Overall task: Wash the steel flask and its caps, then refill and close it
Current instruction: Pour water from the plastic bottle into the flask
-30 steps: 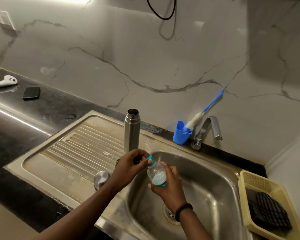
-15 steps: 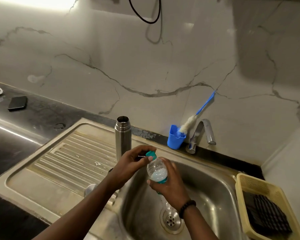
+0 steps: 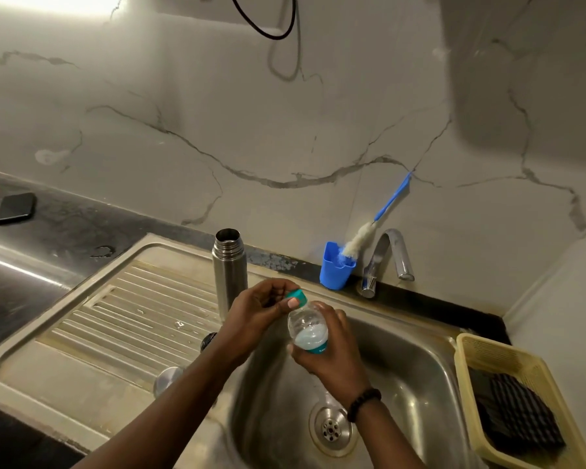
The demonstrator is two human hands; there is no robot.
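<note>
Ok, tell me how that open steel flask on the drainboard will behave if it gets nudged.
The steel flask stands tall and narrow, so it probably tips easily. It stands uncapped on the ridged, wet-looking drainboard, so it may slide or rock. Once down, its round body would likely roll toward the sink basin.

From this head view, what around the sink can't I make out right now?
- Bottle base: covered by the right hand.
- Teal cap: whether threaded on or loose, hidden by the left hand.
- Black cap: mostly behind the left arm.
- Flask interior: too dark.
- Basket: cut off at the right edge.
</note>
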